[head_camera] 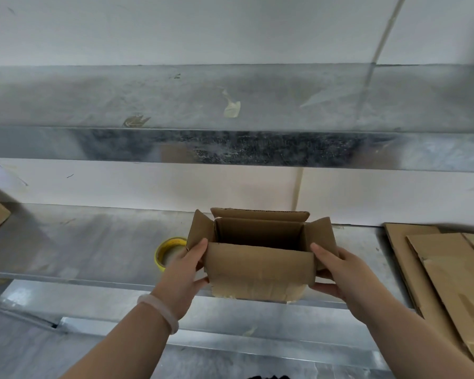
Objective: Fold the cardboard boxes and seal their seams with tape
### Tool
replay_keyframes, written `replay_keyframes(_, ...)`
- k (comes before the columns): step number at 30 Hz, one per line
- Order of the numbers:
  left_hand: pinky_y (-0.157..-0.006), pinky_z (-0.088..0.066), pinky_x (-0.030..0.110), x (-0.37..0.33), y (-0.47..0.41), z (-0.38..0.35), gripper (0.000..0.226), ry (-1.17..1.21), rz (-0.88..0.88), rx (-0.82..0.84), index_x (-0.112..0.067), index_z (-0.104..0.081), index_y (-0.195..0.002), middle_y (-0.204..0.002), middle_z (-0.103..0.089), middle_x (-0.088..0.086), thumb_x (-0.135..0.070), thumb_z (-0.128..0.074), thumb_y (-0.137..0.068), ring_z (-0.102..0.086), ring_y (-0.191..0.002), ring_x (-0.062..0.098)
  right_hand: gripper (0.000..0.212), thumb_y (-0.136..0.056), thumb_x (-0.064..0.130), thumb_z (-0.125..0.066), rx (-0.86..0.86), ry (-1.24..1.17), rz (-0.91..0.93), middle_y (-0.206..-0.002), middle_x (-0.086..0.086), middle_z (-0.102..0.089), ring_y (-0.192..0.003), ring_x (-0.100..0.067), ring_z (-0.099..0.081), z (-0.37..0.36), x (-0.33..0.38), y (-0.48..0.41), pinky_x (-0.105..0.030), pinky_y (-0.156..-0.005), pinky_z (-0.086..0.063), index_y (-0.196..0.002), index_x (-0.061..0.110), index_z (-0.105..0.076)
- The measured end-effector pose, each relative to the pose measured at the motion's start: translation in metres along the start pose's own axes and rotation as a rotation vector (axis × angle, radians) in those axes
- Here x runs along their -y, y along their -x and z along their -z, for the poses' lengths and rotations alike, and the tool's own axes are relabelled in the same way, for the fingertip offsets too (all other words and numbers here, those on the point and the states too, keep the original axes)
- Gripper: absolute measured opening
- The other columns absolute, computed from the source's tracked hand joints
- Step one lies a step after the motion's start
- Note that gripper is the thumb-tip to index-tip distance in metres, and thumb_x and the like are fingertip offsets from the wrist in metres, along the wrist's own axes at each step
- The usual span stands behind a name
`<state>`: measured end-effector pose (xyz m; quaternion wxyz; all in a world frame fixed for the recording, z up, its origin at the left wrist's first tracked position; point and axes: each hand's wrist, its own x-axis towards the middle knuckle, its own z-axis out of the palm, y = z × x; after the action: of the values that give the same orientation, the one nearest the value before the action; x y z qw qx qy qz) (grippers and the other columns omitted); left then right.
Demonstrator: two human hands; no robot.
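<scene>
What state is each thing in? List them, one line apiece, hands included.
cardboard box: upright, top open, four flaps unfolded, tape showing along its bottom edge.
left hand: grips the box's left side.
right hand: grips the box's right side.
tape roll: lying flat on the metal bench, partly hidden behind the left hand.
flat cardboard sheets: unfolded, stacked at the right.

Brown cardboard box, yellow tape roll, grey mottled metal bench
</scene>
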<state>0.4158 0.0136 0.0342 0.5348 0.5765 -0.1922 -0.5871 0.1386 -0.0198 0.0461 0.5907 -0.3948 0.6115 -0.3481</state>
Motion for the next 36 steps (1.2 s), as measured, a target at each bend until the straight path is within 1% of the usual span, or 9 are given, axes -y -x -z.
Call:
replay_keyframes(5,-0.106,-0.039,0.038,-0.001,0.007,0.014,0.039,-0.031,0.041,0.302,-0.012,-0.057,-0.121,-0.131,-0.059,0.007,-0.014,-0.058,-0.082,-0.053,-0.122,0.020,0.028,-0.086,0.029,-0.072,0.222,0.102,0.029,-0.103,0.007,-0.073,-0.096,-0.006,-0.069,0.011,-0.001,0.007,-0.026,-0.082,-0.057,-0.112,0.027,-0.064)
replay_keyframes(8,-0.097,-0.046,0.034,0.001,0.014,0.012,0.047,-0.158,-0.032,0.381,-0.012,-0.062,-0.120,-0.117,-0.068,0.008,-0.003,-0.051,-0.075,-0.060,-0.113,0.023,0.017,-0.090,0.029,-0.067,0.186,0.409,0.140,-0.101,0.017,-0.067,-0.086,0.004,-0.065,0.007,-0.005,0.010,-0.010,-0.069,-0.043,-0.104,0.037,-0.060)
replay_keyframes(12,-0.076,-0.058,0.029,-0.003,0.018,0.006,0.018,-0.202,-0.170,0.050,-0.027,-0.072,-0.095,-0.091,-0.073,-0.002,-0.016,-0.057,-0.094,-0.069,-0.091,0.016,0.006,-0.099,0.037,-0.051,0.030,0.318,0.191,-0.094,0.011,-0.068,-0.088,-0.007,-0.065,0.002,0.001,0.010,-0.018,-0.069,-0.051,-0.097,0.035,-0.057)
replay_keyframes(19,-0.068,-0.056,0.020,-0.010,0.035,0.004,0.021,-0.295,-0.457,-0.272,-0.042,-0.067,-0.078,-0.081,-0.070,-0.018,-0.040,-0.053,-0.094,-0.066,-0.088,0.013,0.014,-0.100,0.037,-0.046,-0.060,0.316,0.364,-0.090,0.016,-0.066,-0.081,-0.006,-0.068,-0.007,0.012,0.011,-0.014,-0.062,-0.050,-0.099,0.035,-0.059)
replay_keyframes(24,-0.083,-0.057,0.032,-0.020,0.059,0.039,0.015,-0.145,-0.473,-0.441,-0.039,-0.067,-0.092,-0.100,-0.069,-0.013,-0.041,-0.052,-0.093,-0.066,-0.095,0.016,0.019,-0.100,0.039,-0.044,0.039,0.325,0.450,-0.094,0.021,-0.064,-0.079,-0.005,-0.069,-0.049,0.045,0.016,-0.022,-0.068,-0.043,-0.090,0.041,-0.060)
replay_keyframes(28,-0.076,-0.058,0.029,-0.038,0.075,0.095,0.013,0.001,-0.469,-0.597,-0.032,-0.067,-0.095,-0.101,-0.068,-0.008,-0.036,-0.054,-0.095,-0.066,-0.096,0.014,0.024,-0.099,0.043,-0.042,0.135,0.369,0.521,-0.092,0.013,-0.064,-0.082,-0.006,-0.062,-0.118,0.057,0.014,-0.025,-0.066,-0.041,-0.082,0.039,-0.058)
replay_keyframes(31,-0.081,-0.058,0.034,-0.051,0.083,0.148,0.017,0.084,-0.454,-0.668,-0.027,-0.067,-0.102,-0.108,-0.068,-0.001,-0.037,-0.055,-0.095,-0.065,-0.101,0.019,0.019,-0.100,0.041,-0.045,0.232,0.345,0.504,-0.099,0.008,-0.067,-0.081,-0.012,-0.071,-0.182,0.056,0.011,-0.024,-0.068,-0.051,-0.088,0.040,-0.059)
replay_keyframes(34,-0.078,-0.056,0.029,-0.063,0.085,0.200,0.014,0.141,-0.451,-0.713,-0.030,-0.065,-0.103,-0.107,-0.067,-0.003,-0.036,-0.056,-0.094,-0.065,-0.099,0.017,0.015,-0.100,0.039,-0.045,0.292,0.369,0.509,-0.107,0.002,-0.067,-0.095,-0.024,-0.069,-0.253,0.054,0.008,-0.041,-0.086,-0.055,-0.101,0.035,-0.059)
replay_keyframes(36,-0.075,-0.055,0.026,-0.073,0.083,0.236,0.014,0.179,-0.432,-0.736,-0.031,-0.063,-0.106,-0.107,-0.066,-0.005,-0.034,-0.057,-0.094,-0.063,-0.098,0.015,0.020,-0.101,0.036,-0.045,0.332,0.337,0.492,-0.108,0.004,-0.065,-0.097,-0.024,-0.068,-0.303,0.056,0.007,-0.033,-0.079,-0.058,-0.113,0.030,-0.060)
